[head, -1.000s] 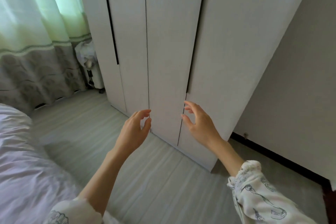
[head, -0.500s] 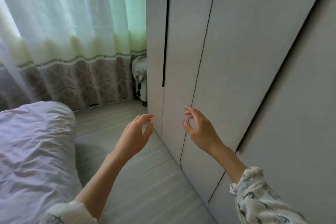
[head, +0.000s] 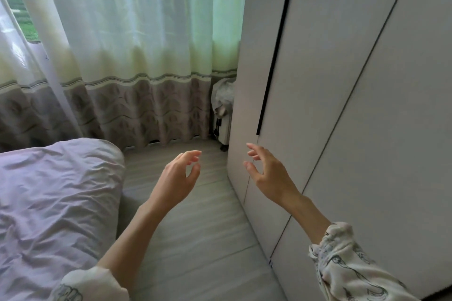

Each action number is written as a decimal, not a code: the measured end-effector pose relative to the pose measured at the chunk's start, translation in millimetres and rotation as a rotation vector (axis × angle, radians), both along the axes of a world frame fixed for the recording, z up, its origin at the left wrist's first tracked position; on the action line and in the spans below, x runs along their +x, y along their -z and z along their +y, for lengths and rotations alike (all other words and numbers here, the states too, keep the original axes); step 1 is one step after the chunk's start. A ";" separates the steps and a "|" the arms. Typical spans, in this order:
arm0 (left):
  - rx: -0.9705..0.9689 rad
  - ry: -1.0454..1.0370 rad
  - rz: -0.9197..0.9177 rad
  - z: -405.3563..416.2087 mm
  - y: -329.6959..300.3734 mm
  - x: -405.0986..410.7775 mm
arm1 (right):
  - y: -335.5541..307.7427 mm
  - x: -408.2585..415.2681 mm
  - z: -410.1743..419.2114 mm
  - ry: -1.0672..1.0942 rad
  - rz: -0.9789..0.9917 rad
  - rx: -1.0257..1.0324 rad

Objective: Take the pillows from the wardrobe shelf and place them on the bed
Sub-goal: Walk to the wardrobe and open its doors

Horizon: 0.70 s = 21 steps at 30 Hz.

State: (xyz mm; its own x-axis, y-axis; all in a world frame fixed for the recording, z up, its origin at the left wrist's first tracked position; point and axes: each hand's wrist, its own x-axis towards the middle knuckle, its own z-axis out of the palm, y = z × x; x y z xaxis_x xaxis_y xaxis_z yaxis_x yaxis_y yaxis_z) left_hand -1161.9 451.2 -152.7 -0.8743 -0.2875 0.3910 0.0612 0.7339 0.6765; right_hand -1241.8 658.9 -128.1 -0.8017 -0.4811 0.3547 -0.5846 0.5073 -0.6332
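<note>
A tall white wardrobe (head: 342, 80) fills the right side, its doors shut, so no shelf or pillows show. A long black handle strip (head: 275, 56) runs down the nearest door. My right hand (head: 266, 173) is raised in front of the lower part of that door, fingers spread, holding nothing. My left hand (head: 179, 178) hovers over the floor just left of it, fingers loosely curled and apart, also holding nothing. The bed (head: 53, 208), covered in rumpled pale lilac bedding, lies at the lower left.
A striped green, white and grey curtain (head: 134, 56) hangs across the back. A small white wheeled case (head: 223, 129) with a cloth on it stands between curtain and wardrobe. A strip of pale wood floor (head: 195, 239) runs between bed and wardrobe.
My view has swung left along the wardrobe toward the curtain and bed. Both hands stay raised, empty and close together; the wardrobe doors remain shut.
</note>
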 end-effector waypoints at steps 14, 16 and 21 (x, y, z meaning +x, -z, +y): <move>0.085 0.199 0.009 -100.4 -38.8 -247.2 | -37.0 -213.6 -74.0 0.276 0.038 0.022; 0.096 0.242 0.009 -98.6 -41.6 -283.1 | -43.8 -240.6 -71.2 0.320 0.069 0.040; 0.079 0.369 0.037 -90.3 -50.8 -372.4 | -66.3 -313.2 -64.6 0.422 0.172 0.125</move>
State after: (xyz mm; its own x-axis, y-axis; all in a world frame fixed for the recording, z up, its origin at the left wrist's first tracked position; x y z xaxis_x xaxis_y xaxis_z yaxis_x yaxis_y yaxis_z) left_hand -1534.3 360.9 -101.9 -0.9104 0.0135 0.4135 0.3372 0.6032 0.7228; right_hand -1555.0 594.3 -61.8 -0.8710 -0.1735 0.4597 -0.4022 0.7891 -0.4644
